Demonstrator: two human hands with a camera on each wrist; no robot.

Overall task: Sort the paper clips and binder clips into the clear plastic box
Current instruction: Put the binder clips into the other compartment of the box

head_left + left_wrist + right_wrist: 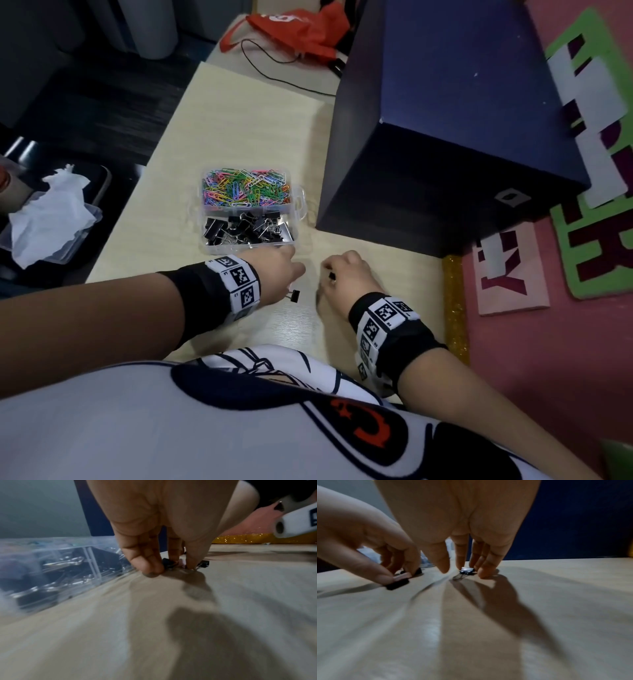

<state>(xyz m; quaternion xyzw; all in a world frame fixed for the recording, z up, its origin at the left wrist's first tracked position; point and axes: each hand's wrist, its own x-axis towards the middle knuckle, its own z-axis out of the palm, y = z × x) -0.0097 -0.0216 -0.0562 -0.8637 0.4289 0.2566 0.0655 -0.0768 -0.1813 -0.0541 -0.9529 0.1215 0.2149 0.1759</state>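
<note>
Left hand (279,270) pinches small black binder clip (295,295) with wire handles; right hand (346,274) pinches second black clip (466,571). Both near tabletop (260,137) front edge, beside clear plastic box (301,202).

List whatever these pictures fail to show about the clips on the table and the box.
- How many binder clips the left hand covers: head view shows one binder clip; fingers hide the rest.
- Whether the right hand has lifted its binder clip: right wrist view is blurred.
- Contents of the clear plastic box in left wrist view: smeared by blur.
- A lid for the box: none visible.
</note>
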